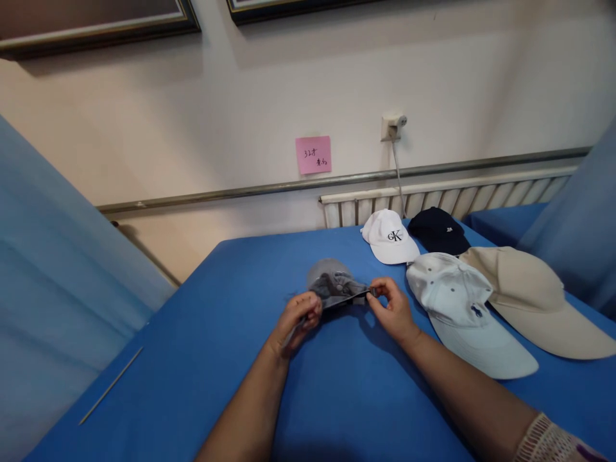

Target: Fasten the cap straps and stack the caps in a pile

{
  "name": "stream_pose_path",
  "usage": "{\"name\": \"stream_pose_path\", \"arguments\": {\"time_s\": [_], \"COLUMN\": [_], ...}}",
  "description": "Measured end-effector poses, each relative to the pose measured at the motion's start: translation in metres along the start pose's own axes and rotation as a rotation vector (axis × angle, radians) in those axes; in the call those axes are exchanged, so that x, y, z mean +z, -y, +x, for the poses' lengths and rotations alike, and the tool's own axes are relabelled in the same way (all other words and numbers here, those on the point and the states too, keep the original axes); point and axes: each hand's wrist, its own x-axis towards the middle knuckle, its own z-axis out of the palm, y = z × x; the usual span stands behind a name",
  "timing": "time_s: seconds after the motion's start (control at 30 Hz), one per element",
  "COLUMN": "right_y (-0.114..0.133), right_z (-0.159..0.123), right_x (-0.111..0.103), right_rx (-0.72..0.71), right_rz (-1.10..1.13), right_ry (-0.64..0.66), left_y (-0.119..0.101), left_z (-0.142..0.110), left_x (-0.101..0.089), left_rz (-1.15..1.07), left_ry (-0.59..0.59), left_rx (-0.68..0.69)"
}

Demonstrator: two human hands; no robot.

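Observation:
Between my two hands is a grey baseball cap (332,273), held just over the blue table cover. My left hand (299,316) pinches the cap's near left edge, and a grey strip shows below those fingers. At the other side, my right hand (391,308) grips the end of the cap's strap near a small dark buckle. The cap's dark inside and its back opening face me. To the right of my right hand lies a pale blue cap (452,289) with a small dark blue emblem.
A white cap (387,234), a navy cap (436,231) and a beige cap (520,282) lie at the right of the blue-covered table (202,340). A thin stick (110,386) is at the left. Behind are a radiator (452,196), a pipe and a socket (392,128). Blue curtains hang at both sides.

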Motion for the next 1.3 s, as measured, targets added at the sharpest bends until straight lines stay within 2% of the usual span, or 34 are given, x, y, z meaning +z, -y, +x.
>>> {"name": "stream_pose_path", "arguments": {"time_s": [0.1,0.13,0.17,0.23,0.3,0.37,0.4,0.47,0.53,0.6,0.73,0.83,0.9,0.97,1.13,1.3], "right_y": [0.001,0.001,0.001,0.005,0.011,0.018,0.021,0.025,0.024,0.017,0.000,-0.010,-0.013,-0.015,-0.015,-0.016], "right_z": [0.005,0.006,0.007,0.008,0.005,0.000,-0.004,-0.010,-0.015,-0.016,-0.010,-0.005,-0.002,0.000,0.002,0.005], "right_x": [-0.009,-0.012,-0.014,-0.018,-0.018,-0.015,-0.012,-0.003,0.006,0.013,0.015,0.010,0.006,0.003,0.004,0.011], "right_rx": [-0.056,-0.075,-0.097,-0.152,-0.221,-0.302,-0.340,-0.390,-0.382,-0.329,-0.163,-0.061,-0.019,0.006,0.056,0.110], "right_rz": [-0.041,-0.065,-0.094,-0.166,-0.241,-0.278,-0.274,-0.230,-0.189,-0.187,-0.297,-0.367,-0.389,-0.414,-0.460,-0.385], "right_ry": [-0.018,-0.026,-0.042,-0.077,-0.054,0.090,0.191,0.374,0.468,0.485,0.333,0.222,0.180,0.159,0.197,0.216], "left_y": [-0.005,-0.005,-0.004,0.002,0.010,0.020,0.024,0.031,0.036,0.038,0.040,0.040,0.038,0.036,0.033,0.034], "left_z": [-0.011,-0.012,-0.012,-0.005,0.006,0.018,0.023,0.031,0.037,0.040,0.040,0.031,0.022,0.015,0.011,0.012], "left_x": [0.002,0.002,0.003,0.002,-0.001,-0.005,-0.008,-0.013,-0.018,-0.019,-0.014,-0.001,0.009,0.018,0.023,0.022], "left_rz": [0.017,0.015,0.014,0.063,0.191,0.382,0.496,0.693,0.807,0.835,0.789,0.649,0.566,0.542,0.521,0.501], "left_ry": [0.355,0.412,0.411,0.258,-0.036,-0.341,-0.433,-0.507,-0.489,-0.458,-0.389,-0.210,-0.052,0.047,0.099,0.105], "left_rx": [-0.153,-0.169,-0.156,-0.070,0.069,0.215,0.268,0.355,0.386,0.370,0.308,0.232,0.182,0.156,0.122,0.132]}}
